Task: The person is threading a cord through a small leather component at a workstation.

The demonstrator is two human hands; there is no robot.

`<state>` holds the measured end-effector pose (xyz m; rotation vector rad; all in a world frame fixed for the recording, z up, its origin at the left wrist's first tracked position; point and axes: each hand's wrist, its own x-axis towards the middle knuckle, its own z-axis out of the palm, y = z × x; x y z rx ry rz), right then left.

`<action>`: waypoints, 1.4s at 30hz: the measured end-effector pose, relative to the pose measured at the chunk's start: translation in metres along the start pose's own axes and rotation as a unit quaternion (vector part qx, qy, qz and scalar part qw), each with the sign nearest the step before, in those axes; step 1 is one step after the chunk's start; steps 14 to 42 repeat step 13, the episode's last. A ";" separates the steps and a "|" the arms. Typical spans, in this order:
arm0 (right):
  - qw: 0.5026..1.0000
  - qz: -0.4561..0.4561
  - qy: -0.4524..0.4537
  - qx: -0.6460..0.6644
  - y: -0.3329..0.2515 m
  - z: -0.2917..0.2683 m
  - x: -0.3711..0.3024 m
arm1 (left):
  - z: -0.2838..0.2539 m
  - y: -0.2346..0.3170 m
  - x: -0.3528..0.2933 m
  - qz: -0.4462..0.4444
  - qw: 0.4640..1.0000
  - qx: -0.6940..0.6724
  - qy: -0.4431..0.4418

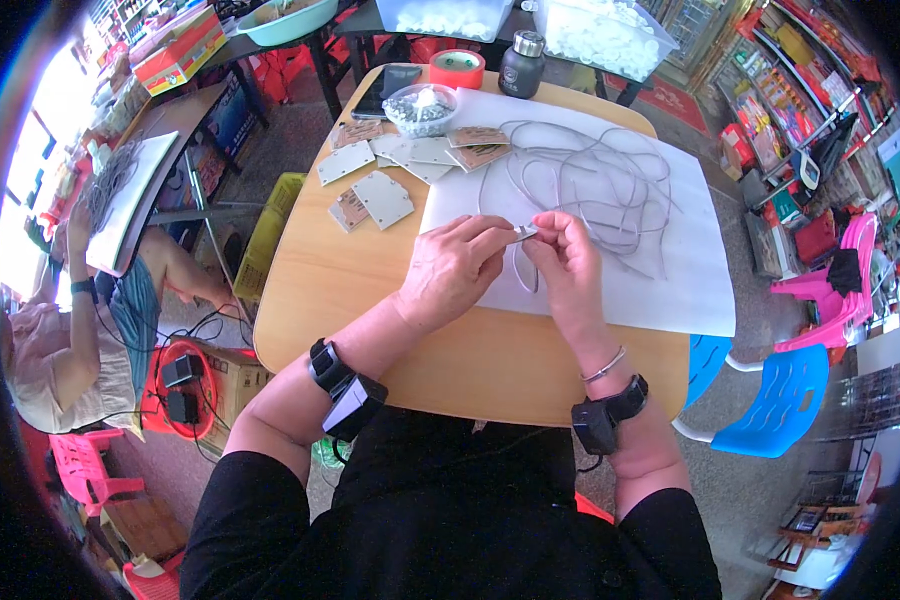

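Note:
My left hand (453, 268) and my right hand (568, 265) meet over the near part of a white sheet (610, 305), both with fingers closed in a pinch. Between the fingertips is a short piece of thin grey cord (527, 272), which hangs in a small loop below them. Something small and shiny at the left fingertips is too small to name. Beyond my hands lies a loose tangle of grey cord (610, 185). Several flat square grey boards (383, 198), some with brown faces, lie at the left of the sheet.
A clear bowl of small parts (421, 112), a roll of red tape (457, 70), a black phone (387, 92) and a dark bottle (522, 66) stand at the table's far side. Blue chairs (773, 400) are at the right. Another person (70, 340) works at the left.

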<state>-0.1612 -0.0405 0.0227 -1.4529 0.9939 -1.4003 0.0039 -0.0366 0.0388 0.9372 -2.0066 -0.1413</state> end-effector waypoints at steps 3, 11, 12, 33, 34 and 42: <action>0.997 0.074 -0.014 0.024 -0.015 -0.005 0.001 | 0.004 -0.002 0.002 0.016 1.000 0.012 -0.005; 0.988 0.126 -0.075 0.052 -0.014 -0.007 -0.001 | -0.004 0.004 0.001 0.028 0.998 0.039 -0.027; 0.992 0.102 -0.038 0.062 -0.012 -0.006 -0.003 | -0.005 0.007 0.001 0.014 0.998 0.044 -0.043; 0.994 0.078 -0.002 0.072 -0.013 -0.005 -0.004 | -0.006 0.010 0.001 0.000 0.997 0.049 -0.059; 0.994 0.078 -0.002 0.072 -0.013 -0.005 -0.004 | -0.006 0.010 0.001 0.000 0.997 0.049 -0.059; 0.994 0.078 -0.002 0.072 -0.013 -0.005 -0.004 | -0.006 0.010 0.001 0.000 0.997 0.049 -0.059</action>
